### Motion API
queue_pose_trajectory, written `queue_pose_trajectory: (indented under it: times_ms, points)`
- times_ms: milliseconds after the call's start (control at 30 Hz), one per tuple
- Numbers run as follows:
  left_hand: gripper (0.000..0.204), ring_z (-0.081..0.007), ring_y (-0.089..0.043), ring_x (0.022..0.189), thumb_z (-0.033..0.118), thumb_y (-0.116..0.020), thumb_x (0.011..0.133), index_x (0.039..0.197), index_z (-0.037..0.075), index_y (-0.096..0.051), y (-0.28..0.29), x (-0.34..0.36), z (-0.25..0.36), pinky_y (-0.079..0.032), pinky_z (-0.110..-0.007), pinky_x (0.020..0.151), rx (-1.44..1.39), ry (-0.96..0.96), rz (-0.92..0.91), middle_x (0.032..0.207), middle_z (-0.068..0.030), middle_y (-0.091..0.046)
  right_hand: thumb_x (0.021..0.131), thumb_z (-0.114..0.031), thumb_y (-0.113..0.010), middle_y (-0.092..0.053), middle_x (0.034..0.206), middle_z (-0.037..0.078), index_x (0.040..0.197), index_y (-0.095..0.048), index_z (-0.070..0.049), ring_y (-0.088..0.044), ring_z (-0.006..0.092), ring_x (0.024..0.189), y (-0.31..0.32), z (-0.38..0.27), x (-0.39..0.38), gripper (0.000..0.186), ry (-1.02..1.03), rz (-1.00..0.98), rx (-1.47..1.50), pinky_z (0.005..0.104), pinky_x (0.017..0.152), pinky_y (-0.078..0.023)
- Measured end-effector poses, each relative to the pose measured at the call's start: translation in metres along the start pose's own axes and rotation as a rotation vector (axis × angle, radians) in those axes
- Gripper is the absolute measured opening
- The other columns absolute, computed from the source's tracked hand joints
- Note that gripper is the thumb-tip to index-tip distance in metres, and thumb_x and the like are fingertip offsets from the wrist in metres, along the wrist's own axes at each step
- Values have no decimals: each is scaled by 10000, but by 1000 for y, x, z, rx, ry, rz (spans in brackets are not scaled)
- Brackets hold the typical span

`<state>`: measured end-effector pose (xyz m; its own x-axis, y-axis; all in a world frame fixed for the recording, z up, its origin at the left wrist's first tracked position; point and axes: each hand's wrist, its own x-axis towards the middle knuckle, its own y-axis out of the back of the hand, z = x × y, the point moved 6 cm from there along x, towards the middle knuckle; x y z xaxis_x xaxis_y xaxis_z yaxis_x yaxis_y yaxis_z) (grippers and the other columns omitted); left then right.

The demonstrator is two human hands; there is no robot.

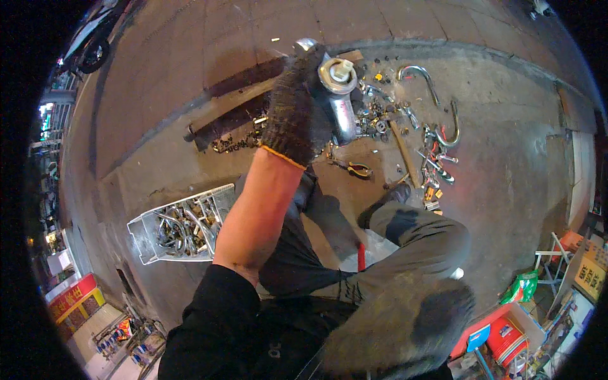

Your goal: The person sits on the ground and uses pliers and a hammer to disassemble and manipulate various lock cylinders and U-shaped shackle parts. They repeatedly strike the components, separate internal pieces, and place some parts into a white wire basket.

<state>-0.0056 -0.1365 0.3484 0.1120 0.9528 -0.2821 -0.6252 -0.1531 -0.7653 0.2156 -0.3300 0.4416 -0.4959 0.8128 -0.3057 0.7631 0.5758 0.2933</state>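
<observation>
My left hand (294,111) in a dark knit glove clenched around a curved chrome pipe fitting (339,95) raised above rough concrete floor (506,164), my right hand (405,329) blurred, grip unclear, scattered metal parts (380,117), white plastic crate (183,225) of fittings

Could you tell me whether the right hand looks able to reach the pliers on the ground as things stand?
Probably yes: the right hand looks empty and blurred near the knee, and the pliers lie on open concrete ahead of the legs. The left hand is occupied with a metal fitting.
</observation>
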Motion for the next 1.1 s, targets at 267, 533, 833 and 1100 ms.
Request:
queue_pose_trajectory:
  times_ms: [267, 533, 833, 1100]
  points:
    - [355, -198, -688, 1021, 121, -635, 953, 1289, 25, -573, 38, -20, 49, -557, -357, 936, 81, -216, -52, 1143, -116, -701, 900, -347, -654, -695, 1226, 164, 1291, -657, -64, -658, 279, 1140, -11, 200, 161, 483, -439, 136, -382, 384, 988, -489]
    - [406, -198, -694, 1035, 63, -691, 898, 1280, -18, -581, 62, -43, 72, -555, -347, 935, 661, -428, 209, 1150, -129, -708, 906, -280, -578, -630, 1322, 193, 1353, -589, -141, -628, 340, 1184, -135, 418, 241, 468, -359, 28, -1093, 455, 1027, -472]
    - [344, -170, -638, 1094, 107, -585, 984, 1312, 4, -599, 46, -2, 59, -521, -335, 964, 1034, -429, -16, 1198, -99, -666, 997, -267, -568, -681, 1043, 97, 1149, -684, -62, -659, 269, 909, -121, 404, 261, 280, -171, -172, -832, 355, 767, -526]
    - [467, -124, -648, 824, 469, -517, 1037, 1105, 33, -671, -4, 12, 25, -547, -272, 743, 372, -39, 109, 927, -46, -678, 958, -234, -671, -697, 928, 87, 1146, -669, 17, -661, 163, 757, 30, 174, 193, 313, -98, 230, 281, 315, 684, -543]
